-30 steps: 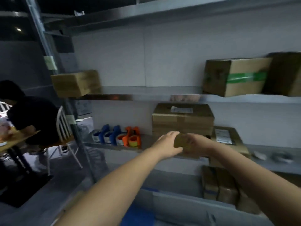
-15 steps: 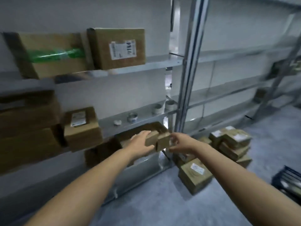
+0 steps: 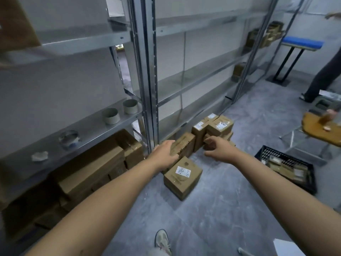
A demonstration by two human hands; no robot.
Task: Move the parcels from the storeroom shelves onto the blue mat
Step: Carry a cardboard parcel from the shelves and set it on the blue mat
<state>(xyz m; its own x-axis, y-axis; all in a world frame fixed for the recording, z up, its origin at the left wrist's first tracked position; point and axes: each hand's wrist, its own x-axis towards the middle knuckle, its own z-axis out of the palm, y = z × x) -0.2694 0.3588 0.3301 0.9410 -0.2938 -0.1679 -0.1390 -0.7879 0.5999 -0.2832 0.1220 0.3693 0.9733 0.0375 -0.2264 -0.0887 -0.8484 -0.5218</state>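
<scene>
A small brown cardboard parcel (image 3: 184,145) hangs in the air in front of me, above the floor by the shelf post. My left hand (image 3: 164,154) grips its left side, fingers curled over the top. My right hand (image 3: 218,148) hovers just right of the parcel, apart from it, fingers loosely curled and holding nothing. A blue mat (image 3: 302,43) lies on a black-legged stand at the far right.
Labelled parcels lie on the floor: one (image 3: 181,174) below my hands, a pile (image 3: 219,126) behind. Metal shelves (image 3: 147,71) run along the left, with cardboard rolls (image 3: 110,116) and large boxes (image 3: 92,169). A black crate (image 3: 287,165), a wooden stool (image 3: 323,128) and a person (image 3: 324,71) are on the right.
I have turned right from the shelf towards the aisle, carrying the small parcel. My right hand has let go of it; only the left hand holds it now.
</scene>
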